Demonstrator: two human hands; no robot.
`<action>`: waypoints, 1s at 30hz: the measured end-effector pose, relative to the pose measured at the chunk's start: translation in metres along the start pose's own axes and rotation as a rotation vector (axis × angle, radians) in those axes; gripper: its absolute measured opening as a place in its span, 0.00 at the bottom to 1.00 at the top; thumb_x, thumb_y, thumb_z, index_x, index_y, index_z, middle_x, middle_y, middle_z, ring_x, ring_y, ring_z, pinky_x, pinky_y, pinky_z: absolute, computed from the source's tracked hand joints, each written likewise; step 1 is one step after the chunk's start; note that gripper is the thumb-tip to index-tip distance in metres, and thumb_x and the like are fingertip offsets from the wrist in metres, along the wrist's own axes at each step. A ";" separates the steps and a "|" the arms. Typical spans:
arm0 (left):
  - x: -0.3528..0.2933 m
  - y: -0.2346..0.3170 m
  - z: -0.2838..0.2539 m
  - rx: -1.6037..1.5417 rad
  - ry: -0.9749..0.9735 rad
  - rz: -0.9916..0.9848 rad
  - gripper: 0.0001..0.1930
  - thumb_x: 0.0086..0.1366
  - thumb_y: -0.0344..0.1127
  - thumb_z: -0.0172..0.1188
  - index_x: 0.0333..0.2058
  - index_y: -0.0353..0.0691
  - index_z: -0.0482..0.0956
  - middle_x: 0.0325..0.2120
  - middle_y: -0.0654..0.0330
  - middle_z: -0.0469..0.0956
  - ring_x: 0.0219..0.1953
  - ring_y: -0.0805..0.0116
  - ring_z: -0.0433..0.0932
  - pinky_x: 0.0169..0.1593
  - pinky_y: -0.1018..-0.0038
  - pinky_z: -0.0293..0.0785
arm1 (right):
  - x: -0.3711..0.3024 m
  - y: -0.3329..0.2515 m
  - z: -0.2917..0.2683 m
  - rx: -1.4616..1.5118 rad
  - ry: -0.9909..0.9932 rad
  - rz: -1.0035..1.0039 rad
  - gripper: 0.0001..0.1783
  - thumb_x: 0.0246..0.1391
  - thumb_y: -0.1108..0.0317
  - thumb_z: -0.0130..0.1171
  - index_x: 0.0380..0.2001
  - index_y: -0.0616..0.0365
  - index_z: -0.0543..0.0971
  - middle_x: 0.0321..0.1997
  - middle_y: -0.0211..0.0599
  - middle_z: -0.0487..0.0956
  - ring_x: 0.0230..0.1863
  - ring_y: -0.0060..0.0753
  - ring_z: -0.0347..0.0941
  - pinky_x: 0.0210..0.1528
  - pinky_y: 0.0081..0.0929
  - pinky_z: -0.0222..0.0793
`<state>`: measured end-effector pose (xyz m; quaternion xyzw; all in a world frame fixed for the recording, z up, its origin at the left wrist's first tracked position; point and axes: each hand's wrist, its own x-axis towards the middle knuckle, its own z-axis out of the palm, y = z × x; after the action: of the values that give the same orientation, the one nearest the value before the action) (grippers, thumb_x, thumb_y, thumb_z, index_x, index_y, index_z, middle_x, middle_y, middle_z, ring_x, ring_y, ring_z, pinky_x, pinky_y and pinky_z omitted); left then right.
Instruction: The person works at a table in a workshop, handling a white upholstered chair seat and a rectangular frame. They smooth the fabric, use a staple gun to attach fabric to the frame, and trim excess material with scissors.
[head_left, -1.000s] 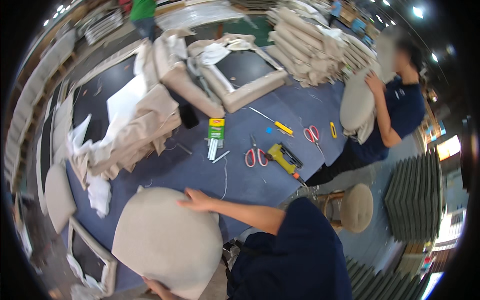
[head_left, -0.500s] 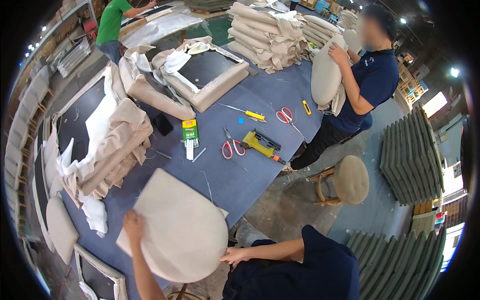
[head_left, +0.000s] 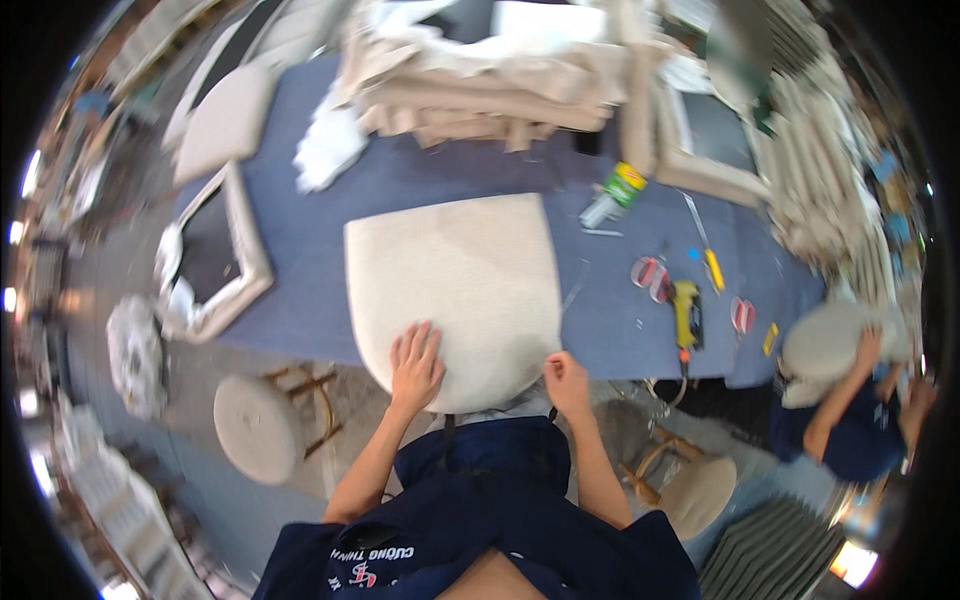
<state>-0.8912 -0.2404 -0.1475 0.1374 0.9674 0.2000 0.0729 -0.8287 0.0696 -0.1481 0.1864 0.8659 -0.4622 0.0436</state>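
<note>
A beige, fabric-covered seat cushion (head_left: 455, 270) lies before me on the blue-grey table, its straight edge away from me and its rounded edge overhanging the near side. My left hand (head_left: 416, 367) rests flat on its face near the lower left, fingers spread. At the cushion's lower right edge, my right hand (head_left: 567, 382) has its fingers pressed together; whether they pinch the fabric or something small is too blurred to make out. Right of the cushion lies a loose thread (head_left: 575, 284). Farther right is a yellow-green staple gun (head_left: 688, 315) with an orange hose fitting.
Beige upholstered pieces (head_left: 500, 98) are piled at the back. A green-yellow staple box (head_left: 618, 190), red-handled scissors (head_left: 650, 278) and a yellow-handled screwdriver (head_left: 713, 268) lie to the right. An upholstered frame (head_left: 250, 255) sits left. Stools (head_left: 257, 430) flank me; a co-worker (head_left: 840, 420) holds another cushion.
My view has swung round, so the cushion now sits squarely before me. My left hand has shifted from its left side onto its lower face; my right hand remains at the edge.
</note>
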 end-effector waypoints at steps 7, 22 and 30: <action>0.059 -0.048 -0.017 0.004 0.212 -0.346 0.28 0.71 0.37 0.56 0.69 0.41 0.68 0.76 0.50 0.56 0.78 0.49 0.53 0.75 0.43 0.47 | 0.084 -0.030 -0.003 -0.148 -0.162 -0.121 0.11 0.61 0.74 0.61 0.46 0.63 0.79 0.43 0.46 0.82 0.39 0.45 0.81 0.43 0.41 0.77; 0.135 -0.066 -0.001 0.218 0.189 -0.519 0.34 0.68 0.37 0.54 0.74 0.42 0.63 0.78 0.54 0.55 0.79 0.47 0.50 0.71 0.41 0.50 | 0.320 -0.105 0.084 -0.614 -0.040 -0.681 0.28 0.69 0.54 0.59 0.59 0.69 0.76 0.63 0.54 0.76 0.65 0.59 0.71 0.69 0.50 0.66; 0.135 -0.073 0.005 0.158 0.170 -0.512 0.34 0.67 0.41 0.55 0.72 0.42 0.67 0.78 0.56 0.56 0.80 0.46 0.48 0.70 0.33 0.50 | 0.332 -0.155 0.170 -0.756 -0.351 -0.614 0.43 0.70 0.34 0.48 0.47 0.73 0.82 0.47 0.59 0.82 0.53 0.57 0.78 0.63 0.49 0.68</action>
<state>-1.0356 -0.2631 -0.1928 -0.1233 0.9859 0.1098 0.0289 -1.2092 -0.0535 -0.2053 -0.1857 0.9668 -0.1328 0.1149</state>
